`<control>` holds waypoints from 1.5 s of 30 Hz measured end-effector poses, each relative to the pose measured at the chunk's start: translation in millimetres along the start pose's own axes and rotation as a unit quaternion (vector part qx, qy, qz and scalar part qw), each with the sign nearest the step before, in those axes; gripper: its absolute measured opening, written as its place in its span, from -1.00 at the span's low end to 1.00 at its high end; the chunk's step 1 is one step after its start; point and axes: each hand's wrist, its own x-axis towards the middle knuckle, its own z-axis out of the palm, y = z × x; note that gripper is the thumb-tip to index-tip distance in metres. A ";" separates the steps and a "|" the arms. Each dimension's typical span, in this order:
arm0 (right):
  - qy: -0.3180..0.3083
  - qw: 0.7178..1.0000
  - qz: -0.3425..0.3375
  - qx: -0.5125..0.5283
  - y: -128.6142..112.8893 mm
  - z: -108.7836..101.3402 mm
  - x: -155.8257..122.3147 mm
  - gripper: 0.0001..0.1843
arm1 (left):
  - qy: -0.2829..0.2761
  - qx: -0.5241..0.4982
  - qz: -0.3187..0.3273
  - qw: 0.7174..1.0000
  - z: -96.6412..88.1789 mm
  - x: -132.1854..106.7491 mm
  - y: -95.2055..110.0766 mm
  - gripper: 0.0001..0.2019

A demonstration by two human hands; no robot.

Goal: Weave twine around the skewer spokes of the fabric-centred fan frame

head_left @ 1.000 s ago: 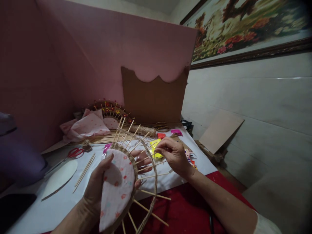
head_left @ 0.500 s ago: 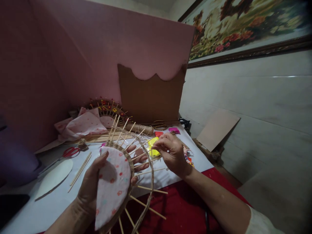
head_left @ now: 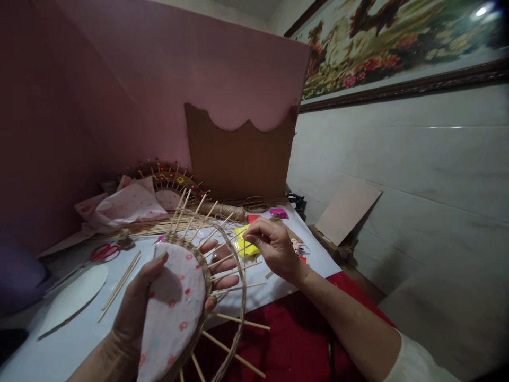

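The left hand (head_left: 134, 297) has its grip around the flowery half circle (head_left: 177, 307). That sits at eight o'clock from the right hand (head_left: 274, 249), pinched closed; I can't tell on what.

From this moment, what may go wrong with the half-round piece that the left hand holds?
The twine arc might slide off the thin sticks, whose bare ends poke past it. One stick could bend or snap near the right hand, which is at the stick tips.
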 end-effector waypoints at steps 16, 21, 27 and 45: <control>-0.013 0.962 0.141 0.233 5.9 3.4 2.3 -0.79 | 0.035 0.031 -0.008 0.999 6.6 -3.4 -0.4 -0.47; -0.017 0.960 0.150 0.234 2.5 5.9 0.5 -0.77 | 0.006 0.017 0.021 1.000 11.9 -3.0 -5.0 -0.48; -0.008 0.960 0.153 0.236 -0.1 5.1 1.4 -0.73 | 0.023 0.025 0.015 0.999 13.7 -2.7 -5.8 -0.48; -0.014 0.985 0.082 0.149 -16.9 4.5 -10.5 -0.84 | 0.036 0.056 0.017 0.998 8.6 -3.2 -3.7 -0.53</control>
